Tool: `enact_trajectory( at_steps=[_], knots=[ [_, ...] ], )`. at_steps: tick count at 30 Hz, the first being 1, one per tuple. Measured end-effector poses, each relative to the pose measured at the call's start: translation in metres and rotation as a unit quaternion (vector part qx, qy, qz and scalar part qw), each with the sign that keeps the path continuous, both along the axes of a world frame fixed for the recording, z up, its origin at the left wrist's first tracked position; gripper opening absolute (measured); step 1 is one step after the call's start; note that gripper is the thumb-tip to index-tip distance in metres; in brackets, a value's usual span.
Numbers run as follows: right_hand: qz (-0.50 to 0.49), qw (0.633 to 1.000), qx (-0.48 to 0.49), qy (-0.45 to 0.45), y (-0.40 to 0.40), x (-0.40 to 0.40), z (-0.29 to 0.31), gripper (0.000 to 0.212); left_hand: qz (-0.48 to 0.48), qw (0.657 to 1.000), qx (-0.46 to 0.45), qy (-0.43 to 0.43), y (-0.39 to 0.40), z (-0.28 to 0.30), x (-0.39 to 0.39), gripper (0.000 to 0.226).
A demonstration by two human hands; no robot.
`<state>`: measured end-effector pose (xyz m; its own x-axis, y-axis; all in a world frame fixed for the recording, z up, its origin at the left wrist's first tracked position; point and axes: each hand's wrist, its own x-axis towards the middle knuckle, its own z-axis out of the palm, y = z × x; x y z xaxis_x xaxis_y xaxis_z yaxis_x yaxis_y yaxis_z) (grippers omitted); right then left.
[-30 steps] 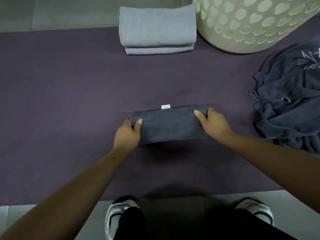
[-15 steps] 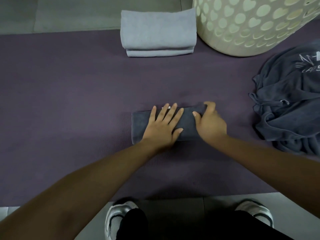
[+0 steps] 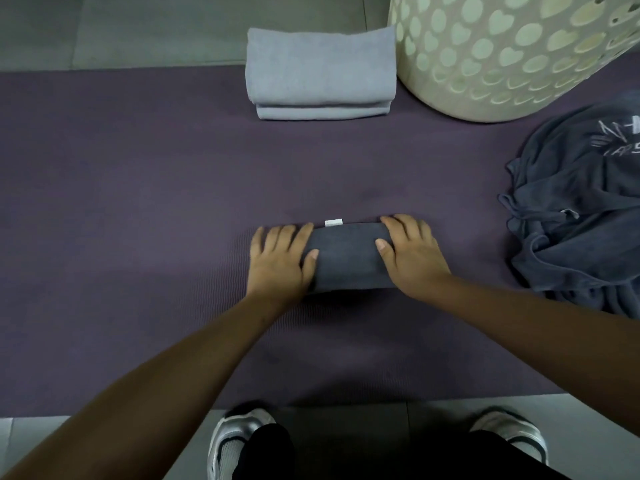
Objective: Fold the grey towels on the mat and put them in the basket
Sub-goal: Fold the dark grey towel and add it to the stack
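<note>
**Dark grey towel folded down small, both hands flat on its ends**

The folded dark grey towel sits mid-mat on the purple mat, right in front of the person. The left hand lies over its left end, fingers straight and spread, thumb resting on the cloth. The right hand does the same on the right end. Neither is gripping anything, just pressing flat.

Handling-wise I'd guess it's soft, light and floppy terry-type stuff, so the bundle will want to spring open. Best bet is probably scooping it from both short ends, or sliding fingers under the near folded edge, so the layers stay together on the way up.

Labels: there's a small white tag poking out at the far edge of the towel, way too small to read. The crumpled dark garment on the right has pale lettering near the frame edge, but it's cut off and I can't make it out.

Further back, a folded light grey towel stack lies just beside the cream basket with heart-shaped cutouts. Looks like nothing's gone in yet, though I can't see inside.
</note>
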<state>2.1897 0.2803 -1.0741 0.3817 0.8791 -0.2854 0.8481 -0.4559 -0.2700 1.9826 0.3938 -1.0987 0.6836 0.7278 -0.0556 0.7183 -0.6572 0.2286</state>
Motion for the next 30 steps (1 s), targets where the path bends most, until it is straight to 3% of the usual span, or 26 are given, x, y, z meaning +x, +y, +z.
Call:
enact_trajectory(
  at_steps=[4,7,10,13,14,16,18,21,23,26,30],
  knots=[
    [-0.054,0.998,-0.014,0.015,0.002,-0.007,0.002,0.075,0.103,0.992,-0.067,-0.01,-0.002,0.004,-0.014,0.06],
    [-0.167,0.98,0.029,0.101,-0.001,-0.011,0.004,0.066,0.207,0.963,-0.169,-0.037,-0.009,0.015,-0.011,0.073],
    [-0.283,0.94,0.047,0.187,-0.007,-0.009,0.005,0.077,0.336,0.888,-0.29,-0.123,-0.011,0.023,-0.013,0.072],
    [-0.344,0.909,0.003,0.234,-0.009,-0.005,0.005,0.093,0.408,0.819,-0.376,-0.147,-0.003,0.028,-0.018,0.065],
    [-0.353,0.899,-0.003,0.257,-0.008,-0.001,0.004,0.088,0.417,0.801,-0.402,-0.151,0.001,0.029,-0.018,0.061],
    [-0.376,0.863,0.0,0.336,-0.006,0.006,0.009,0.051,0.427,0.763,-0.456,-0.164,0.01,0.031,-0.016,0.056],
    [-0.375,0.844,-0.007,0.385,-0.004,0.014,0.011,0.028,0.429,0.738,-0.489,-0.18,0.013,0.034,-0.014,0.053],
    [-0.352,0.854,-0.033,0.383,0.001,0.016,0.013,0.018,0.423,0.754,-0.461,-0.199,0.007,0.036,-0.013,0.051],
    [-0.343,0.863,-0.032,0.369,0.006,0.017,0.013,0.033,0.426,0.769,-0.423,-0.22,0.001,0.045,-0.012,0.044],
    [-0.336,0.87,0.008,0.361,0.023,0.018,0.028,0.038,0.413,0.791,-0.372,-0.258,0.009,0.065,-0.009,0.038],
    [-0.275,0.9,0.1,0.324,0.063,0.029,0.064,0.04,0.376,0.793,-0.338,-0.34,0.057,0.097,0.013,0.043]
  ],
)
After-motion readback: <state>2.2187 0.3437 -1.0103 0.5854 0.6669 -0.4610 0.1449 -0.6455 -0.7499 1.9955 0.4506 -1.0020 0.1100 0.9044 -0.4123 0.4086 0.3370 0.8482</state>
